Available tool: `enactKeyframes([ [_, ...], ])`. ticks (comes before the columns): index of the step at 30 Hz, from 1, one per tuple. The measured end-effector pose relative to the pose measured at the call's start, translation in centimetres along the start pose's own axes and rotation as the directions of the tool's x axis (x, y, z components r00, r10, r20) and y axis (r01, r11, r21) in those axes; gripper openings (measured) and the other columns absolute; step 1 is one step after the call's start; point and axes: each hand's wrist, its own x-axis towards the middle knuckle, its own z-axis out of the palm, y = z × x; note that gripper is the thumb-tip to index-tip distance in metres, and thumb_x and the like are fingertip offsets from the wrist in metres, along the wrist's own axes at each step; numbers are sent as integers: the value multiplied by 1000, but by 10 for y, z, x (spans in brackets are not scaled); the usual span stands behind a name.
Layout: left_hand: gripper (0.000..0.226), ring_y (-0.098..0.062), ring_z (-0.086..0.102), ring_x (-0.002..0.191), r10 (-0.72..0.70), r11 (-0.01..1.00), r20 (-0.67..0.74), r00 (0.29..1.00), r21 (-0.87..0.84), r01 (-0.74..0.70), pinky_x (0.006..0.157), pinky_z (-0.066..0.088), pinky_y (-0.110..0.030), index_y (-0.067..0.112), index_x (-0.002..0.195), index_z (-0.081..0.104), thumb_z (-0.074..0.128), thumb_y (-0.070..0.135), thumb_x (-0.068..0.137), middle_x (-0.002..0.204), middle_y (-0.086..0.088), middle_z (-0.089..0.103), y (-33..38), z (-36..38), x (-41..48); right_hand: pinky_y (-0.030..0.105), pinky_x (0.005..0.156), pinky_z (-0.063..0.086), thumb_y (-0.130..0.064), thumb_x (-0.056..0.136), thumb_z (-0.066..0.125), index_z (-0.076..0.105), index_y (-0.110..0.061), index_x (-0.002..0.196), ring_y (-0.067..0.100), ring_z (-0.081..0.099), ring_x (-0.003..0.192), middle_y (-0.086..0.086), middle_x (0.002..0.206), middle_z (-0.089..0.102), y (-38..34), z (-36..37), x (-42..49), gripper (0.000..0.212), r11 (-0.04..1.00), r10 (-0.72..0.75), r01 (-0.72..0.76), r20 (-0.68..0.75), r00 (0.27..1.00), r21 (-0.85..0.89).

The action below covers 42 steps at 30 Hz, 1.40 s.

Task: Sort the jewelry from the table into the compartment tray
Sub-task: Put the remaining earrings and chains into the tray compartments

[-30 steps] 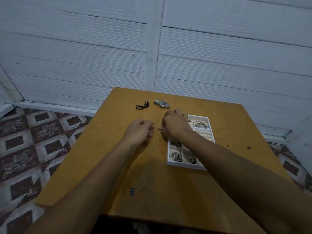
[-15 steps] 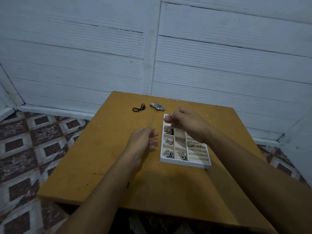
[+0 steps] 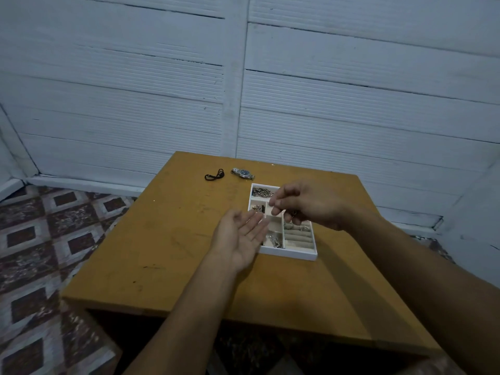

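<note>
The white compartment tray lies on the table, right of centre. Its far compartment holds a silver chain, and its left cells hold small silver pieces. Grey ring rolls fill the right side. My right hand hovers over the tray with fingers curled, and a small dark ring shows at its fingertips. Palm up and flat, my left hand sits at the tray's left edge, holding nothing. A silver wristwatch and a black cord lie near the table's far edge.
The orange wooden table stands against a white slatted wall. Patterned floor tiles show to the left, past the table's edge.
My left hand has turned palm up and its fingers have straightened. My right hand has drawn back from the tray's far left corner to above the ring rolls.
</note>
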Motion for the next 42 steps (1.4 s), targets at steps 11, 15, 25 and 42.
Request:
enactKeyframes([
  [11,38,-30,62,100,-113,990,10,993,-84,114,86,52,-38,-6,112,60,46,26,97,104,-21,64,-44,-4,-14,21,58,46,-3,86,57,67,-15,96,9,59,67,0,87,71,-5,29,-11,18,696,63,4,66,996,-718],
  [15,40,-32,60,108,-153,984,-15,988,-91,151,90,50,-39,-7,110,60,48,28,96,103,-21,62,-57,-9,-17,12,53,34,-10,87,60,69,-16,97,-1,49,63,-14,73,56,1,32,-21,15,632,-2,31,39,999,-774],
  [25,44,-34,59,113,-142,981,7,990,-134,142,98,46,-41,-10,117,56,44,27,97,118,-25,60,-57,-2,-13,11,64,50,-4,84,59,72,-11,87,-4,64,59,1,81,76,8,26,-22,15,779,-31,7,-27,999,-627],
  [42,30,-27,62,92,10,925,-54,998,380,11,84,52,-34,2,103,55,48,29,95,99,-13,58,-8,23,39,30,85,50,-19,85,66,67,-20,112,13,61,94,-3,110,67,50,2,1,27,826,-123,-99,-349,929,-554],
])
